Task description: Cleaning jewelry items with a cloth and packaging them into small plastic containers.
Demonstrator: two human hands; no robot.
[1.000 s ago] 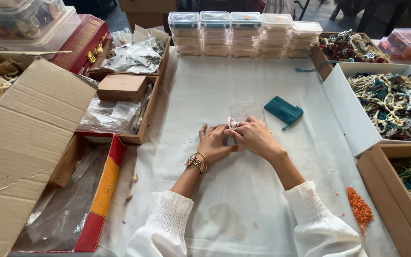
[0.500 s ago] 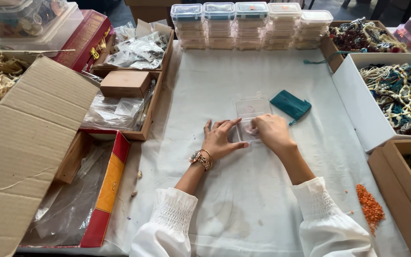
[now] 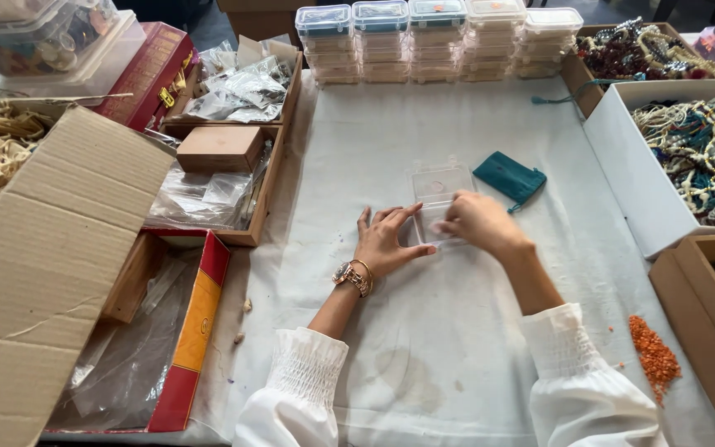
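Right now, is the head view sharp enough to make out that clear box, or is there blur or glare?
Head view: even, soft light, faint shadows. The clear plastic box is sharp but low-contrast against the white cloth; no strong glare. The right hand looks slightly motion-blurred, the left hand crisp. Edges bend with wide-angle distortion.

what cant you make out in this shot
Head view only:
- Clear box: contents too small and see-through to tell.
- Right hand: fingertips hidden under the hand, grip unclear.
- Left hand: touching the box or beside it, unclear.
- Stacked boxes: contents too small.
- Bead boxes: cut by right edge.
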